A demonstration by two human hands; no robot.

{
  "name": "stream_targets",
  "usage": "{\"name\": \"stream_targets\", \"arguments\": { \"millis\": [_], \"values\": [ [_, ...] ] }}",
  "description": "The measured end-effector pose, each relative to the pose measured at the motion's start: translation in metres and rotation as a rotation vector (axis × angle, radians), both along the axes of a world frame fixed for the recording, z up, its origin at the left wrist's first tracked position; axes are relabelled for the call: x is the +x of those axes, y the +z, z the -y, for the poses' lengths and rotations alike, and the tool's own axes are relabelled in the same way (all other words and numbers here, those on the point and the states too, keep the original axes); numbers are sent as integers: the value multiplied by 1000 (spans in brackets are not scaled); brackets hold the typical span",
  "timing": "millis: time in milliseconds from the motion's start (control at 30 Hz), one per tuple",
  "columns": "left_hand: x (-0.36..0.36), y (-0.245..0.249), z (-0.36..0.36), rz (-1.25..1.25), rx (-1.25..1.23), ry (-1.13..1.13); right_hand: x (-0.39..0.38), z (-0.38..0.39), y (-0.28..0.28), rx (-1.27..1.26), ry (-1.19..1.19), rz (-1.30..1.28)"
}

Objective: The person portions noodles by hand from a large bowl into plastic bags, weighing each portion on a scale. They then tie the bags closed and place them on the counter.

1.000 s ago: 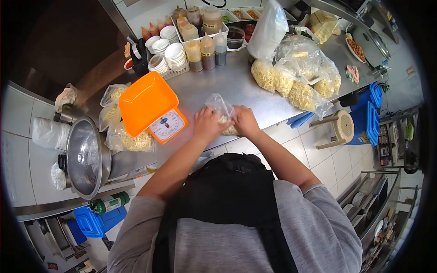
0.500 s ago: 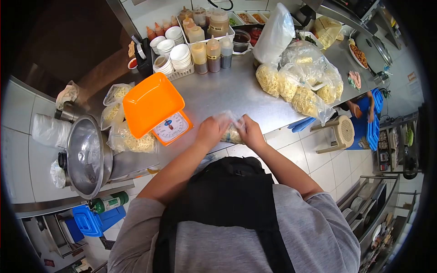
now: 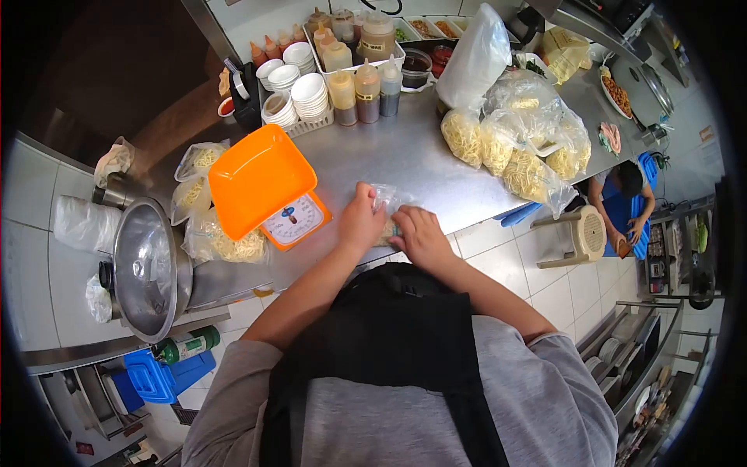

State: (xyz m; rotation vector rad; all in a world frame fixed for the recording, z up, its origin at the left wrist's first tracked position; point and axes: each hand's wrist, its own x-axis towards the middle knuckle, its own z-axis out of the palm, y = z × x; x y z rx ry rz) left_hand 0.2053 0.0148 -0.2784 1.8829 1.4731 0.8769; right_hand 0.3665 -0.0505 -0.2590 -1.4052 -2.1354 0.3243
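At the front edge of the steel counter (image 3: 405,159), a clear plastic bag (image 3: 384,196) lies between my two hands, with pale noodles partly visible low in it. My left hand (image 3: 362,222) is closed on the bag's left side, thumb uppermost. Across its right side bends my right hand (image 3: 424,233), fingers curled onto the plastic. Left of my hands stands an orange kitchen scale (image 3: 289,219) with a tilted orange pan (image 3: 261,175). Bagged noodles (image 3: 233,245) sit beside the scale, and several more noodle bags (image 3: 529,148) are heaped at the right.
Sauce bottles (image 3: 367,93) and stacked white bowls (image 3: 309,97) line the back. A large metal bowl (image 3: 183,272) stands at the left end. A plastic stool (image 3: 585,233) and a seated co-worker (image 3: 622,191) are on the floor side at right.
My right hand has turned over and moved down onto the bag, its fingers now curled across it. My left hand has tilted more upright. The co-worker has leaned further into view.
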Motion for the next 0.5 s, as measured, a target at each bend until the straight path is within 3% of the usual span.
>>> {"name": "stream_targets", "arguments": {
  "millis": [67, 167, 233, 333, 500],
  "values": [
    [-3, 4, -7, 58, -52, 60, -2, -1, -5, 89, 8, 123],
    [-9, 4, -1, 55, 117, 90, 2, 0, -1, 29, 55, 197],
    [-6, 9, 12, -162, 565, -195, 5, -6, -5, 3, 69, 209],
    [-7, -11, 31, -150, 432, -389, 12, -11, -17, 3, 113, 241],
    [-21, 2, 30, -325, 430, -439, 14, -27, -3, -285, 159, 246]
  ]
}}
